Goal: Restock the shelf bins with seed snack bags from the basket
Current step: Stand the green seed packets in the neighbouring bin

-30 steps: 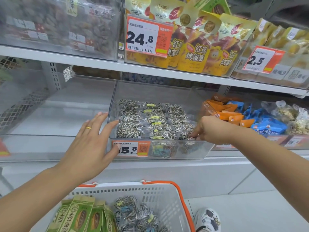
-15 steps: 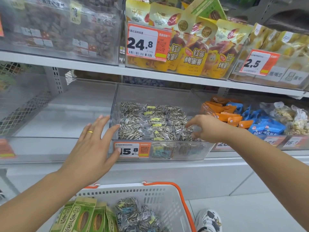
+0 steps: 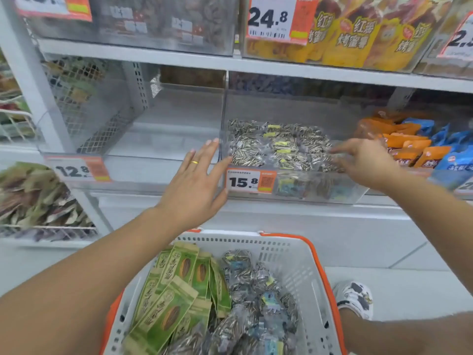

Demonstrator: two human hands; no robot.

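A clear shelf bin (image 3: 332, 193) with a 15.8 price tag holds clear bags of striped sunflower seeds (image 3: 276, 147). My left hand (image 3: 197, 180) hovers flat, fingers spread, at the bin's front left corner, holding nothing. My right hand (image 3: 363, 162) reaches over the bin's right front edge with fingers spread, blurred, holding nothing. Below, a white basket with an orange rim (image 3: 302, 249) holds green seed bags (image 3: 176, 285) on its left and clear striped seed bags (image 3: 253, 288) on its right.
An empty clear bin (image 3: 158, 172) tagged 12.8 stands left of the seed bin. Orange and blue snack packs (image 3: 419, 147) fill the bin to the right. An upper shelf (image 3: 179, 56) carries more bins. A wire rack of bags (image 3: 38, 201) is at far left. My shoe (image 3: 355, 298) rests on the floor.
My right hand has opened and lifted from the bin's right front corner. The view has tilted down and left, showing more of the basket. My left hand stays at the bin's left corner.
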